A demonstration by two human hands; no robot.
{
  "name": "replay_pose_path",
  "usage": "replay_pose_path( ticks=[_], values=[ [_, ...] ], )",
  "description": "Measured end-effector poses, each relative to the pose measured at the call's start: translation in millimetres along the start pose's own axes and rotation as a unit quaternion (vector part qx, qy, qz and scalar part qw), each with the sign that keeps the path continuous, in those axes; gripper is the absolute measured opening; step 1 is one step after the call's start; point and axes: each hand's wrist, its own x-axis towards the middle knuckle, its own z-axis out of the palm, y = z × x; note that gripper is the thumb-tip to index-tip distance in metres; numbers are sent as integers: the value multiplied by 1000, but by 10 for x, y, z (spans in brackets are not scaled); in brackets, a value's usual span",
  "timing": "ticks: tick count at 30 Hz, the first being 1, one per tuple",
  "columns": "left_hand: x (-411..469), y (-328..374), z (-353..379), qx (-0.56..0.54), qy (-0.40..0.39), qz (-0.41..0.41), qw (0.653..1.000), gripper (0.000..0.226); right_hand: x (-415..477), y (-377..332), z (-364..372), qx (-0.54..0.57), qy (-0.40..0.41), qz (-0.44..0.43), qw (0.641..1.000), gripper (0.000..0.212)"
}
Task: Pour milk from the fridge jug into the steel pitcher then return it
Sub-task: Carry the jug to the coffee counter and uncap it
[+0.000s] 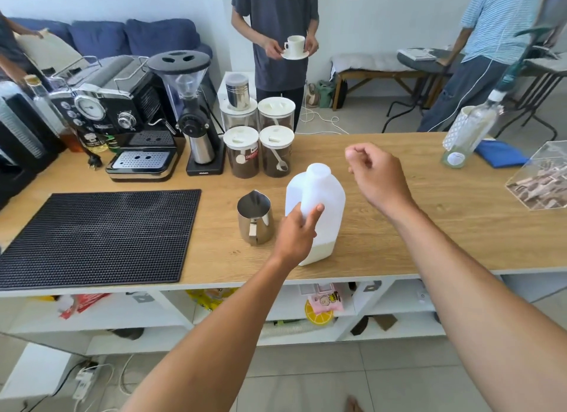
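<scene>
A white translucent milk jug [322, 197] stands upright on the wooden counter [429, 227], with a little milk at its bottom. My left hand [299, 230] grips the jug at its handle side, fingers wrapped around it. My right hand [376, 174] hovers just right of the jug's top and a little above it, fingers curled, with nothing visible in them. The steel pitcher [254, 217] sits just left of the jug, spout pointing away from me, and looks empty.
A black rubber mat [98, 237] covers the counter's left. Behind it stand an espresso machine [122, 120], a grinder [193, 114] and several coffee canisters [259, 148]. A glass bottle [466, 135] and a clear box [543, 178] sit at right. A person holding a cup [294, 46] stands beyond the counter.
</scene>
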Motion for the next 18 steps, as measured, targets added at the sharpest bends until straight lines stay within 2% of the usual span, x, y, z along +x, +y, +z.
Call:
replay_pose_path(
  ticks=[2, 5, 9, 13, 18],
  values=[
    [-1, -1, 7, -3, 4, -4, 1000, 34, 92, -143, -24, -71, -77, -13, 994, 32],
    [11, 7, 19, -3, 17, -3, 1000, 31, 139, -257, 64, -219, -165, -24, 961, 50],
    [31, -24, 31, -2, 27, -1, 1000, 36, 115, -334, 227, -340, -157, -55, 926, 61],
    [45, -44, 2, 8, 25, 9, 1000, 36, 105, -386, 272, -353, -156, -110, 916, 50],
    [46, -58, 23, 23, 35, 16, 999, 37, 167, -361, 230, -310, -239, -131, 911, 36]
  ],
)
